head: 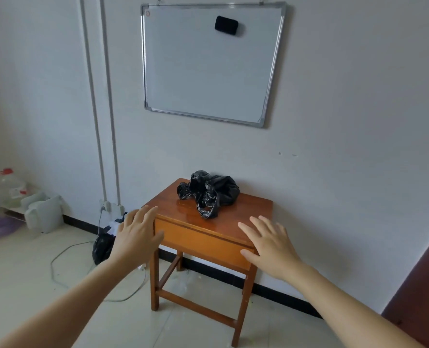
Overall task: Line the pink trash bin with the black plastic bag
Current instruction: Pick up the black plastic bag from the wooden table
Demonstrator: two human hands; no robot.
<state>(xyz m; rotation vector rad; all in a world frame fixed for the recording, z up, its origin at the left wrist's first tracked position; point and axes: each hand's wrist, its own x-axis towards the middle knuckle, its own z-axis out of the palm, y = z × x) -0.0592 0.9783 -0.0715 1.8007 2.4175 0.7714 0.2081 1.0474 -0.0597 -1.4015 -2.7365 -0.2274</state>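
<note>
A crumpled black plastic bag [208, 193] lies on the back half of a small wooden table [253, 209] that stands against the wall. My left hand [136, 234] is stretched out flat with fingers apart, held in front of the table's left front corner. My right hand [268, 243] is also flat and spread, over the table's right front edge. Neither hand touches the bag or holds anything. No pink trash bin is in view.
A whiteboard [208, 64] with a black eraser hangs above the table. A filled black bag [105, 244] and a loose cable [65, 252] lie on the floor left of the table. White containers [42, 212] stand at the far left. A dark door [424, 292] is at right.
</note>
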